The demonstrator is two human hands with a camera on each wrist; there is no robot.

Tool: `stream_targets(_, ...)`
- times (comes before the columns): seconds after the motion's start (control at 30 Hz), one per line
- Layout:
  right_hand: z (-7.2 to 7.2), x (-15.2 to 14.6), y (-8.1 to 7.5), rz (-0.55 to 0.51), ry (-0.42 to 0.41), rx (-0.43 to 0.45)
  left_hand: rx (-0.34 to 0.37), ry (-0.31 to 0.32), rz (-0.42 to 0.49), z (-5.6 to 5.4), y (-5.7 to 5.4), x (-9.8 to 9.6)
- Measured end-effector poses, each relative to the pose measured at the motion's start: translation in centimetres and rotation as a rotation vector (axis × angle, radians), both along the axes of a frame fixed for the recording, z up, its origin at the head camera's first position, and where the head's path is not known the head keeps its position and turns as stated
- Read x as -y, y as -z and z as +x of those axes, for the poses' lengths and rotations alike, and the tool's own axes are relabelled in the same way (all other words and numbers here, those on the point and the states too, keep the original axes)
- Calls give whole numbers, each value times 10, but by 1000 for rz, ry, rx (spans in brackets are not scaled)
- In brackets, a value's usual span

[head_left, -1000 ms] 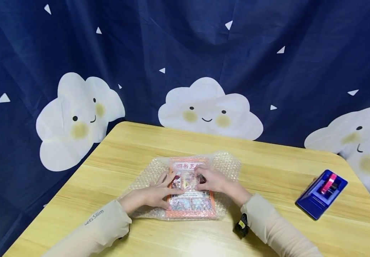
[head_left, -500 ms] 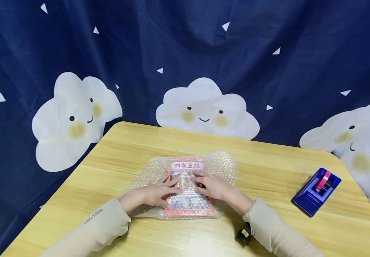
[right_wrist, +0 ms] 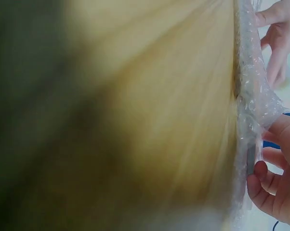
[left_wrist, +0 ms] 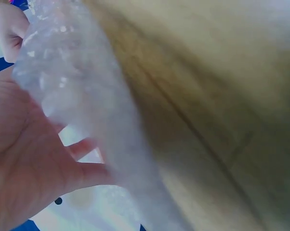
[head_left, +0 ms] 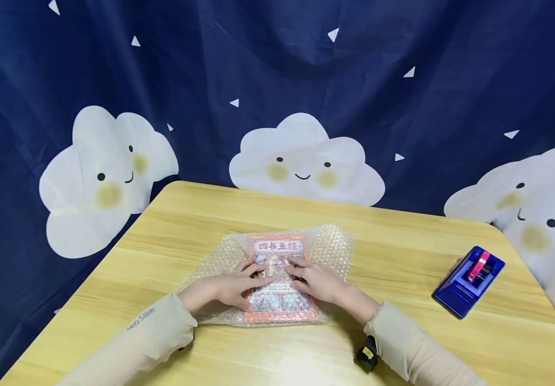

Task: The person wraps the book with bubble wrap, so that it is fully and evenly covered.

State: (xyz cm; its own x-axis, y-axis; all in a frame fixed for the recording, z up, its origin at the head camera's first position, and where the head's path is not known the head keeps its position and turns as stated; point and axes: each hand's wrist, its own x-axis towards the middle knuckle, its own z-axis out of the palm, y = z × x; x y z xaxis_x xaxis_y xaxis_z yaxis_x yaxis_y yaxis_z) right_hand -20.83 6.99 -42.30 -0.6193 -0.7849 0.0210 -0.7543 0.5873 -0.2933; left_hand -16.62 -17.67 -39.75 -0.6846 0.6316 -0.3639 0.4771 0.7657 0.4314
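Observation:
An orange-bordered book [head_left: 277,246] with small pictures and Chinese characters lies flat on the table, hazy beneath bubble wrap [head_left: 334,244]. The wrap extends past the book on both sides. My left hand [head_left: 231,287] rests on the book's left part, fingers spread over the wrap. From the other side, my right hand [head_left: 323,281] lays its fingertips on the wrapped book's middle, fingers slightly bent. In the left wrist view, bubble wrap [left_wrist: 87,72] bulges beside the left palm. The right wrist view shows the right fingers [right_wrist: 265,185] against the plastic.
A blue tape dispenser [head_left: 465,289] with a pink-red part on top stands at the right of the wooden table [head_left: 200,209]. Behind the table hangs a dark blue curtain [head_left: 268,59] with printed clouds.
My right hand has come down off the title, which now shows, and its bunched fingers have spread over the book. The left hand stays on the book. The head view has shifted slightly.

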Motion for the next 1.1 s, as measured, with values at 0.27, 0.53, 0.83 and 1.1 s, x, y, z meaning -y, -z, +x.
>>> stream_targets(0.27,-2,-8,2,-132,40,126,15,7,-17,-2,-5,-4)
stream_targets(0.53,-6,-26,-2,-318,154,303,13,9,-16,-4,-4,-3)
stream_targets(0.83,-7,-49,1,-426,371,393,27,0,-16,-4,-3,-2)
stream_targets(1.1,-6,-64,2,-466,519,407,23,1,-7,-4,-1,-2)
